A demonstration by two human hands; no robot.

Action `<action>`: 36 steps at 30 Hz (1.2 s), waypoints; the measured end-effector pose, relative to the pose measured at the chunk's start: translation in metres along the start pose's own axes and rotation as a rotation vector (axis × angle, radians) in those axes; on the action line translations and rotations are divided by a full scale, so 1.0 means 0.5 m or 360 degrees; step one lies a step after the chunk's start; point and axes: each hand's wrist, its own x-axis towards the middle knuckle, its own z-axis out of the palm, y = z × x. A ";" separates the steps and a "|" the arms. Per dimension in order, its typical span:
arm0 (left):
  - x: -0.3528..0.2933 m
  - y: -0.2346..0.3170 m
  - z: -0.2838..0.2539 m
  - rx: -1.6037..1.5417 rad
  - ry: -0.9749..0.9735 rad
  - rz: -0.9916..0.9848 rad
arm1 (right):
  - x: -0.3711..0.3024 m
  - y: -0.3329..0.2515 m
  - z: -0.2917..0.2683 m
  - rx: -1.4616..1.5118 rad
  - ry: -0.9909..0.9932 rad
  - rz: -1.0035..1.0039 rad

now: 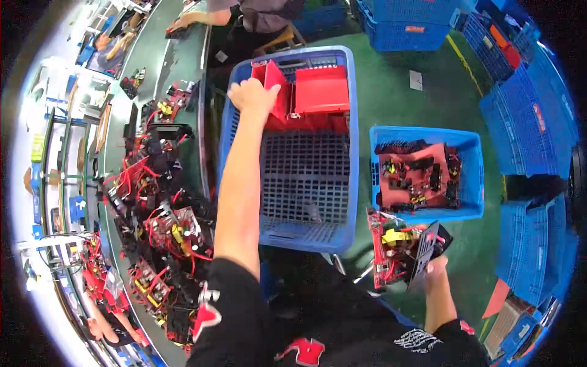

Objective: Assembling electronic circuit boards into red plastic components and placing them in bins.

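My left hand [252, 96] reaches out to the far end of a large blue plastic crate [353, 177]. Its fingers are closed over the edge of a red box-shaped housing [276, 92] that stands on end there. Beside that housing, a second red housing [322, 88] lies in the crate. Low on the right, my right hand [436, 272] grips a circuit board assembly [394, 248] by its dark slotted end panel. This assembly has a red frame, a yellow component and wires, and hangs tilted outside the crate.
A smaller blue bin [480, 177] on the green floor holds several circuit board assemblies. Left, a workbench [156, 55] carries a heap of wired boards [177, 235]. Stacked blue crates [520, 122] line the right. Other people work along the bench.
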 end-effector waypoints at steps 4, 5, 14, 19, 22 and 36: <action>0.104 0.023 0.062 -0.0061 -0.0328 -0.0067 | -0.039 0.010 -0.001 -0.0071 0.0326 -0.0070; 0.109 0.021 0.053 -0.0172 -0.0336 -0.0174 | -0.044 0.016 0.002 -0.0030 0.0457 -0.0018; -0.280 -0.077 -0.417 -0.0448 0.0540 0.0453 | 0.069 0.015 -0.008 0.0130 -0.0249 0.0366; -0.743 -0.171 -0.627 -0.0473 0.0501 0.0553 | 0.136 0.053 0.074 0.0504 -0.1091 0.0890; -0.986 -0.159 -0.699 -0.0466 0.0252 0.0235 | 0.147 0.129 0.127 0.0687 -0.1165 0.0811; -1.582 -0.282 -0.600 0.0830 -0.0323 -0.0926 | -0.010 0.408 0.297 0.0151 -0.1337 0.2048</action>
